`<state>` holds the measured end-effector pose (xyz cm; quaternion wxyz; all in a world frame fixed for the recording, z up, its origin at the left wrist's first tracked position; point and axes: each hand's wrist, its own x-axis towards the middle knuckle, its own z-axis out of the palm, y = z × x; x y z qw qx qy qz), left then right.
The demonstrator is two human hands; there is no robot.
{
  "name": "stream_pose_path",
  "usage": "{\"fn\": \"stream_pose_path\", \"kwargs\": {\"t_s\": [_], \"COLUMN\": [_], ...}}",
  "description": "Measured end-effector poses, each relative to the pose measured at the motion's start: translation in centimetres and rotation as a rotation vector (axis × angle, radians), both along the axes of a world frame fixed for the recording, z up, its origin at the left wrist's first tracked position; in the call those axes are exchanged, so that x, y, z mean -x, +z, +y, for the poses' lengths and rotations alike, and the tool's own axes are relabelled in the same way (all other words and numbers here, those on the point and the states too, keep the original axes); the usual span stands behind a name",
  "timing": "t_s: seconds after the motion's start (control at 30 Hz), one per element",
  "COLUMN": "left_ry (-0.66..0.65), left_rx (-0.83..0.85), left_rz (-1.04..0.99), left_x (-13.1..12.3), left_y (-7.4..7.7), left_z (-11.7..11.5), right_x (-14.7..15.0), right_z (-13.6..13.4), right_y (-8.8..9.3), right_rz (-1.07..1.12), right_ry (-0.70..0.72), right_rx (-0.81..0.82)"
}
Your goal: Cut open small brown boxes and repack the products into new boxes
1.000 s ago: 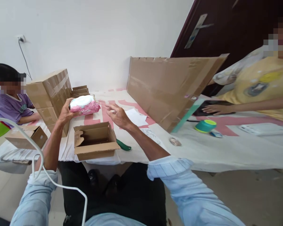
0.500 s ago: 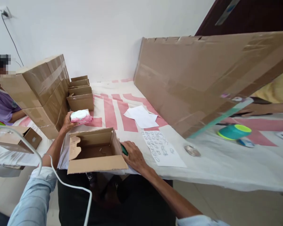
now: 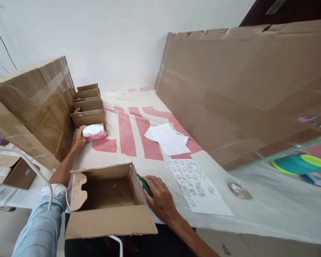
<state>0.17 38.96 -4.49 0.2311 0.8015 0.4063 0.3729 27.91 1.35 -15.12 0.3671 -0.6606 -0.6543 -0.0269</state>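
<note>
My left hand [image 3: 79,138] is closed around the near-left end of a pink and white pack of wet wipes [image 3: 95,131], at the near end of a row of small cardboard boxes. My right hand [image 3: 160,196] wraps over a dark green object [image 3: 146,185], whose kind is mostly hidden under the fingers. That object lies against the right side of an open cardboard box [image 3: 112,221] at the table's front edge. Inside, the box shows only a small pale scrap on its floor; one flap folds toward me.
Small open boxes [image 3: 88,116] line the stacked cartons [image 3: 40,107] on the left. Paper sheets [image 3: 168,139], a sheet with drawn shapes [image 3: 198,187] and a clear packet [image 3: 240,190] lie rightward. A large cardboard panel [image 3: 243,89] stands beyond, with a teal bowl [image 3: 296,165].
My view has shifted, and the open box appears larger and closer. The gap between the wet wipes and the box has widened. Both hands keep their holds.
</note>
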Motion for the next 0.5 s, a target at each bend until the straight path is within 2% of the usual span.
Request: {"fn": "stream_pose_path", "kwargs": {"t_s": [0.2, 0.5], "left_ry": [0.025, 0.055], "left_rx": [-0.049, -0.089], "left_rz": [-0.015, -0.002], "left_x": [-0.6, -1.5], "left_y": [-1.6, -2.9], "left_z": [2.1, 4.7], "right_x": [0.1, 0.1], "right_z": [0.0, -0.3], "right_y": [0.2, 0.9], "right_rz": [-0.078, -0.1], "right_ry": [-0.005, -0.006], "right_rx": [-0.115, -0.136]}}
